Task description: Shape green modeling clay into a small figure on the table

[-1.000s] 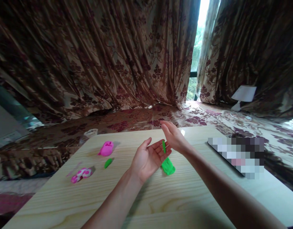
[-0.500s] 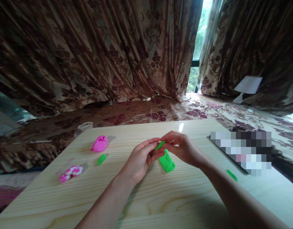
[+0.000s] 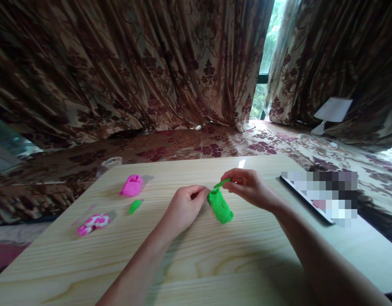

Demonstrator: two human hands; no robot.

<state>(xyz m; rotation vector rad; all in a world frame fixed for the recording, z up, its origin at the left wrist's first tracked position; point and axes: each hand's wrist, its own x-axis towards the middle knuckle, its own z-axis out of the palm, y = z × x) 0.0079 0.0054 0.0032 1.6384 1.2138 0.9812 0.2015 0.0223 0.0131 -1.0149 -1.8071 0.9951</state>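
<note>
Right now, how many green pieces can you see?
3: a thin strip in the right hand, a larger slab by the left hand, and a small piece farther left. More may be hidden.

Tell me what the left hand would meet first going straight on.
Probably the far end of the big green clay piece, just past the left hand; depth is unclear, they may already touch.

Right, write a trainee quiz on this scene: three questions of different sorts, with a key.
1. Multiple choice: which hand holds the thin green strip?
A) left
B) right
C) both

2. True or false: in the picture, the pink lump lies to the left of the green slab.

3. Fill in: the spotted piece is pink and ____.

Key: 1. B, the right hand. 2. True. 3. White.
</note>
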